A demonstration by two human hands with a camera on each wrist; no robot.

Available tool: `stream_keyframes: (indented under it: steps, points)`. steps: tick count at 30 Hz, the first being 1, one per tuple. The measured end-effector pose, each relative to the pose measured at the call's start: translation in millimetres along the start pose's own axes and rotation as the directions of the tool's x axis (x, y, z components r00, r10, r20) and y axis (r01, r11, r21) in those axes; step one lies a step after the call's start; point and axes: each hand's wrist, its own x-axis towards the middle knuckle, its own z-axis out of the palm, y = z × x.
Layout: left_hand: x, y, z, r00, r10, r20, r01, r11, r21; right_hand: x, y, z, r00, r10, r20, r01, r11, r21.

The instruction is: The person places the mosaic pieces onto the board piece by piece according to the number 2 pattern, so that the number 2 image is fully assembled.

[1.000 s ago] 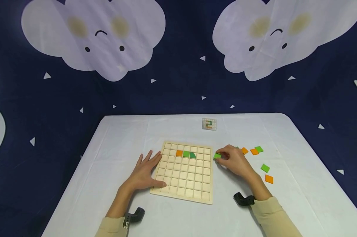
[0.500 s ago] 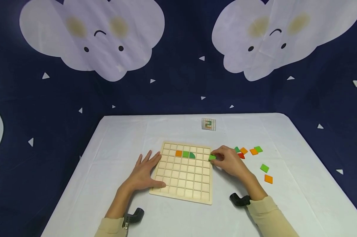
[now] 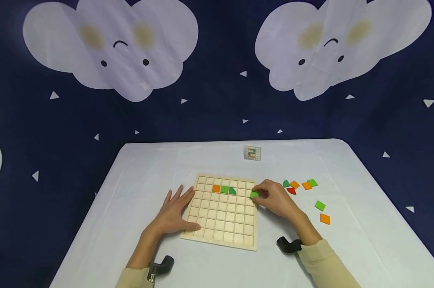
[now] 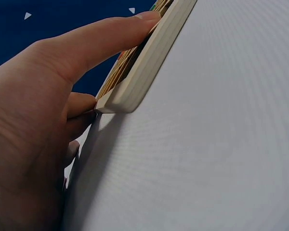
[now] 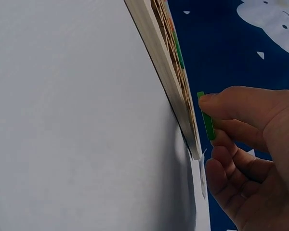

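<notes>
A square wooden grid board (image 3: 224, 216) lies on the white table. In one of its upper rows sit an orange square tile (image 3: 216, 188), a green square tile (image 3: 224, 189) and a dark green quarter-round tile (image 3: 232, 191), side by side. My left hand (image 3: 174, 214) rests at the board's left edge with fingers spread, its thumb lying over the lower left corner. Between thumb and fingertips my right hand (image 3: 276, 200) pinches a light green square tile (image 5: 206, 116). That tile is over the board's right edge, held just above the surface in the right wrist view.
Right of the right hand lie loose tiles: a dark green one (image 3: 286, 183), a red one (image 3: 291, 191), and several orange and green squares, such as an orange one (image 3: 325, 219). A small pattern card (image 3: 252, 153) lies behind the board.
My right hand has moved left with the light green tile, from beside the board to over its right edge. The red tile has come into view behind it. My left hand stays put.
</notes>
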Motion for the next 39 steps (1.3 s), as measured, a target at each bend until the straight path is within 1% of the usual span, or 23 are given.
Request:
stream_keyframes:
  steps: [5, 11, 14, 20, 29, 39]
  points:
    - [1.3, 0.6, -1.9, 1.000, 0.010, -0.022, -0.010, 1.000, -0.007, 3, -6, 0, 1.000, -0.008, -0.006, 0.008, 1.000, -0.004]
    - [-0.6, 0.0, -0.6, 1.000, -0.005, -0.004, 0.005, 1.000, -0.009, 4, -10, 1, 1.000, -0.010, 0.015, 0.010, 1.000, 0.007]
    - [-1.2, -0.6, 1.3, 1.000, -0.007, -0.010, 0.007, 1.000, -0.002, 4, -11, 3, 1.000, -0.022, 0.016, 0.021, 1.000, 0.010]
    - [-3.2, 0.6, 3.0, 1.000, -0.007, -0.005, 0.007, 1.000, -0.018, 5, -14, 7, 0.999, -0.039, 0.025, 0.038, 0.999, 0.026]
    - [-2.3, 0.5, 2.1, 1.000, 0.001, -0.010, -0.001, 1.000, -0.008, 9, -22, 11, 0.998, -0.037, 0.042, 0.035, 0.999, 0.036]
    - [-1.6, -0.6, 2.7, 1.000, 0.004, -0.011, -0.005, 1.000, -0.009, 14, -28, 17, 0.994, -0.099, 0.046, 0.098, 0.995, 0.023]
